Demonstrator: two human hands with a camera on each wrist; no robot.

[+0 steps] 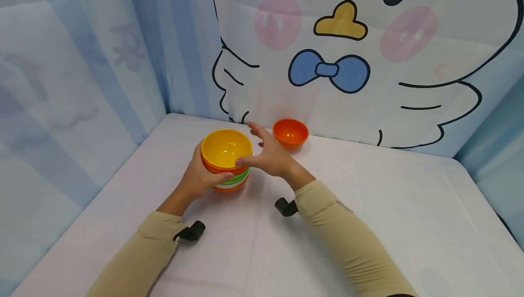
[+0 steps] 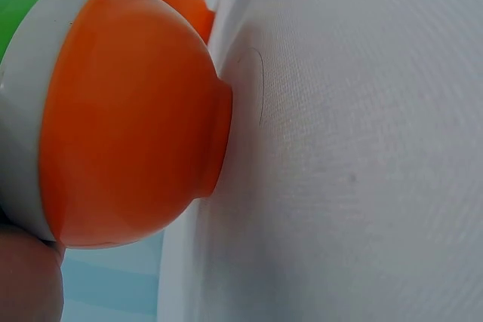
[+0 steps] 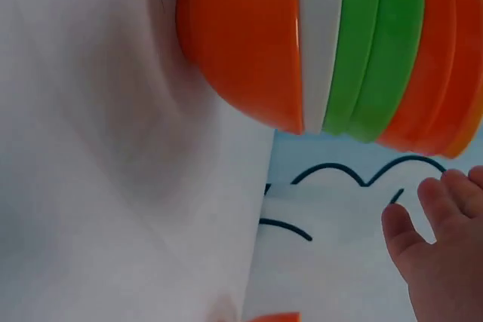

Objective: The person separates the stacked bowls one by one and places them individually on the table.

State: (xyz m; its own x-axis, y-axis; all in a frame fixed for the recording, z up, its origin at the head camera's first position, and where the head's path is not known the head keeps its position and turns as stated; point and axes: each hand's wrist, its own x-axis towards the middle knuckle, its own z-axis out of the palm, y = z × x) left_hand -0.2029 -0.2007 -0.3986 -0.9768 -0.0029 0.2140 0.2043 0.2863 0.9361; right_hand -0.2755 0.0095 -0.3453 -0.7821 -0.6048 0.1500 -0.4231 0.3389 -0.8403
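A stack of nested bowls stands on the left part of the table, its top one a yellow bowl (image 1: 226,146). Beneath it come orange bowls, green bowls (image 3: 392,43), a white bowl (image 3: 320,35) and an orange bowl (image 2: 132,118) at the bottom. My left hand (image 1: 197,175) grips the stack from its left side, thumb across the front. On the other side my right hand (image 1: 271,153) is spread with fingers extended, its thumb overlapping the yellow rim in the head view. In the right wrist view, those fingers show beside the upper bowls.
A single orange bowl (image 1: 290,134) sits at the table's back edge, just beyond the right hand. The white-covered table (image 1: 368,206) meets a printed curtain (image 1: 327,106) at the back. Black wrist mounts (image 1: 192,232) jut from both sleeves.
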